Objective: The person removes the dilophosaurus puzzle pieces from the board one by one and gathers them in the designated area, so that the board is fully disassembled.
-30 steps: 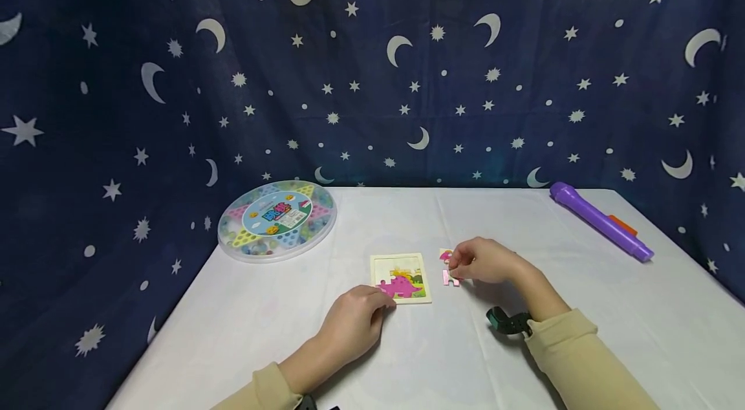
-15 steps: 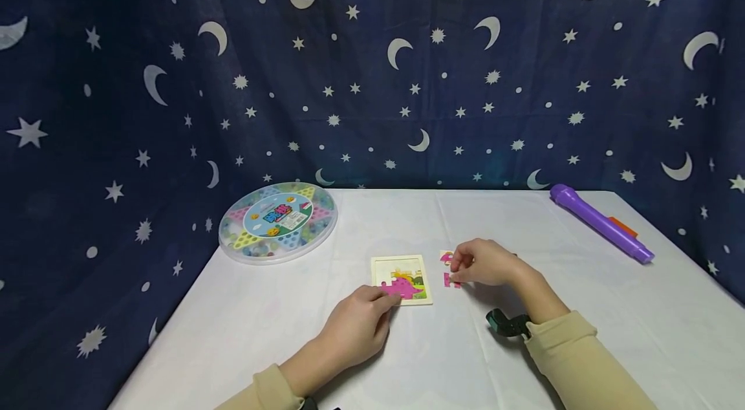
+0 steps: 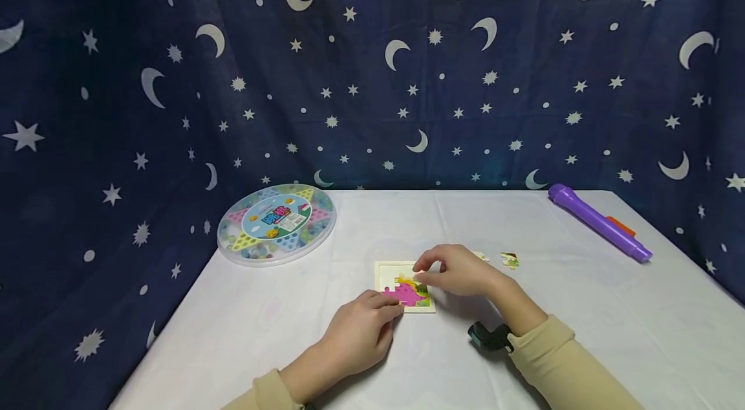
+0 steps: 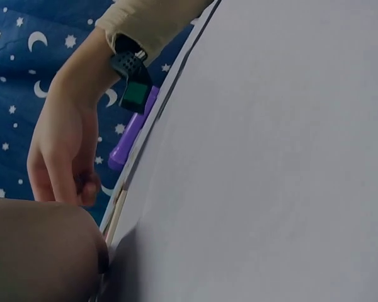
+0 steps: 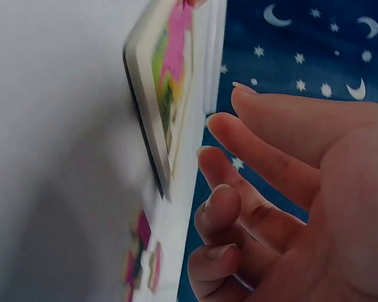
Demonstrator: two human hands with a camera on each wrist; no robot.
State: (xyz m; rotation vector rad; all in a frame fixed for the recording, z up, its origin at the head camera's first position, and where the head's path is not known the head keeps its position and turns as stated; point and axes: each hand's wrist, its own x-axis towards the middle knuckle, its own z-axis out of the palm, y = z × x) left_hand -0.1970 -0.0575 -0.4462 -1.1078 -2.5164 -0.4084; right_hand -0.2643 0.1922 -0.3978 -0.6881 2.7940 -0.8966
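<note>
A small framed jigsaw puzzle lies on the white table, showing a partly assembled pink dinosaur with a yellow crest. My left hand rests its fingertips on the frame's front left part; in the left wrist view only a blurred portion of the left hand shows. My right hand hovers over the frame's right side. Seen from the right wrist, the fingers of the right hand are relaxed and apart, with nothing visible between thumb and forefinger. Loose puzzle pieces lie beside the frame.
A loose puzzle piece lies beyond my right hand, another partly hidden by it. A round clear-lidded board game box sits at the back left. A purple microphone-shaped toy lies at the back right, before a dark blue star-patterned curtain.
My right hand has moved left from the loose pieces to above the puzzle frame, uncovering pieces to its right. My left hand stays at the frame, which appears slightly lower in view.
</note>
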